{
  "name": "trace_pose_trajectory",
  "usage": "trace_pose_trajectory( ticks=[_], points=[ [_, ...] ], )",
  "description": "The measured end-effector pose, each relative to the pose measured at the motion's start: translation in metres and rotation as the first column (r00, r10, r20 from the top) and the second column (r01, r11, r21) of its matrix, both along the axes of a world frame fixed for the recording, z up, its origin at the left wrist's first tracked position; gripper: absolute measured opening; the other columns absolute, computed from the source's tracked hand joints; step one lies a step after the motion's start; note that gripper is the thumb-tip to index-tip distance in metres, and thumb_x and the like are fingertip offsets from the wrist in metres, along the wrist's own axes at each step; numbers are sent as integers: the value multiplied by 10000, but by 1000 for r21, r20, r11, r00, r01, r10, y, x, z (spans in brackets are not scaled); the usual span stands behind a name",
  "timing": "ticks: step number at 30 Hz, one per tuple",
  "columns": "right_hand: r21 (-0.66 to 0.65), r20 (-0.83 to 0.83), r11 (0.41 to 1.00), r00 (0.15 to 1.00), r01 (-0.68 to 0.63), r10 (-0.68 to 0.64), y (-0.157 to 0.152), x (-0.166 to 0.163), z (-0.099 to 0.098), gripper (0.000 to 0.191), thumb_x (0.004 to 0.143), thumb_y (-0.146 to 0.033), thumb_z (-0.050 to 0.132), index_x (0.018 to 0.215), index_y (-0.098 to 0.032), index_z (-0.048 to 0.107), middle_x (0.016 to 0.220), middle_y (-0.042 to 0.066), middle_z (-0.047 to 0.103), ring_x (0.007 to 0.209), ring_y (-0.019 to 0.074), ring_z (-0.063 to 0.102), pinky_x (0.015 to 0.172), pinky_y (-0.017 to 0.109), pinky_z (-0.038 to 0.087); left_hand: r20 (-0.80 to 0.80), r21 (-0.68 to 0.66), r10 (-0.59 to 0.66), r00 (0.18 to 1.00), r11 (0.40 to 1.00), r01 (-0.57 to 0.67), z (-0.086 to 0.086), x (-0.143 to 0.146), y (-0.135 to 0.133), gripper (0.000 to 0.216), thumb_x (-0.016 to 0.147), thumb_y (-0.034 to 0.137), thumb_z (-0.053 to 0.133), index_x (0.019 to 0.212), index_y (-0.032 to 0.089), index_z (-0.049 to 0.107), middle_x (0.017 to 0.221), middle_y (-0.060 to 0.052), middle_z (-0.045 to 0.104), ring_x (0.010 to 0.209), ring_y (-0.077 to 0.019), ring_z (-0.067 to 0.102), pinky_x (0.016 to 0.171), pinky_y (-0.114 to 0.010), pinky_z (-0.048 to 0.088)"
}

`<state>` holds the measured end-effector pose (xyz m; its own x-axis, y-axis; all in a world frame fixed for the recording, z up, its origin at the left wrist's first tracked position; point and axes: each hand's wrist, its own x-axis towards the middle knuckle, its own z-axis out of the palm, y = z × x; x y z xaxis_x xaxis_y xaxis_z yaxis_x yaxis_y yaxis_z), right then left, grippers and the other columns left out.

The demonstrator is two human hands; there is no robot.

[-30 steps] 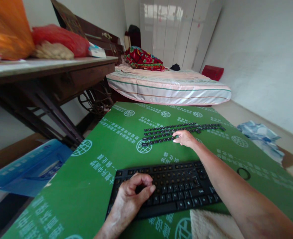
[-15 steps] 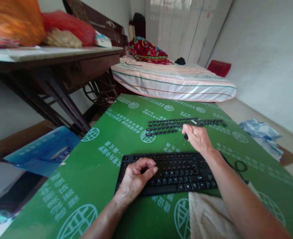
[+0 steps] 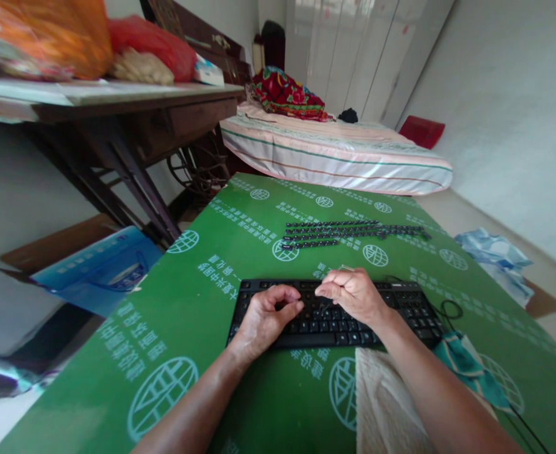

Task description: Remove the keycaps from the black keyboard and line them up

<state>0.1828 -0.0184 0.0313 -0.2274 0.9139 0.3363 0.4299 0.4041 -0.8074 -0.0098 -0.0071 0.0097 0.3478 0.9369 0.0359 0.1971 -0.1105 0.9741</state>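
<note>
A black keyboard (image 3: 316, 342) lies across the green table in front of me, with part of its keycaps off. My right hand (image 3: 356, 295) is closed around a small keycap puller (image 3: 348, 268); thin wire shows above the fist and below it, over the middle keys. Above the keyboard's left half is my left hand (image 3: 268, 318), thumb and forefinger brought together in a pinch. Whatever may be between those fingertips is too small to make out. Beyond the keyboard, loose black keycaps (image 3: 311, 244) are laid out in rows.
A beige cloth (image 3: 384, 403) lies under my right forearm, beside a teal cloth (image 3: 469, 362) and the keyboard's cable (image 3: 452, 309). The green table (image 3: 231, 252) ends near a bed (image 3: 335, 154). On the left stands a sewing-machine table (image 3: 164, 104) with bags on top.
My right hand has come back from near the keycap rows to above the middle of the keyboard, still holding the puller. My left hand stays pinched over the keys. The view has shifted slightly.
</note>
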Motion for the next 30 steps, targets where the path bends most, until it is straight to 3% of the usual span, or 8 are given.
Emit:
trace_pose_trajectory(
  ticks=[7,18,23,30],
  points=[
    [14,117,996,990,-85,83,4,-2,-1,387,789,-494,581,612,-156,651,571,3,602,505,79,498,530,185,390,-6,1,-46,999,999,46,-2,-1,1,141,721,293,626,732,154,642,653,13,606,593,-113,532,578,-208,428],
    [-52,209,988,966,-148,155,5,-8,-4,324,766,-431,631,596,-156,641,550,-23,580,472,64,443,485,181,329,-128,135,-65,990,987,82,-5,-2,2,82,728,228,611,750,160,651,705,-10,657,698,-151,596,669,-247,460],
    [-98,228,995,973,-4,26,-3,-8,-2,260,734,-385,653,594,-169,616,485,-56,505,449,64,410,453,183,294,-139,171,-53,989,982,76,-7,-1,2,95,723,223,617,779,158,658,737,-19,654,700,-151,605,657,-248,470],
    [-80,269,956,930,281,-251,-20,-20,-18,185,719,-305,605,571,-195,603,514,-28,560,482,103,482,465,195,325,-249,264,-67,966,955,134,-7,1,-1,126,721,217,623,816,160,682,789,-41,665,764,-169,608,719,-276,474]
  ],
)
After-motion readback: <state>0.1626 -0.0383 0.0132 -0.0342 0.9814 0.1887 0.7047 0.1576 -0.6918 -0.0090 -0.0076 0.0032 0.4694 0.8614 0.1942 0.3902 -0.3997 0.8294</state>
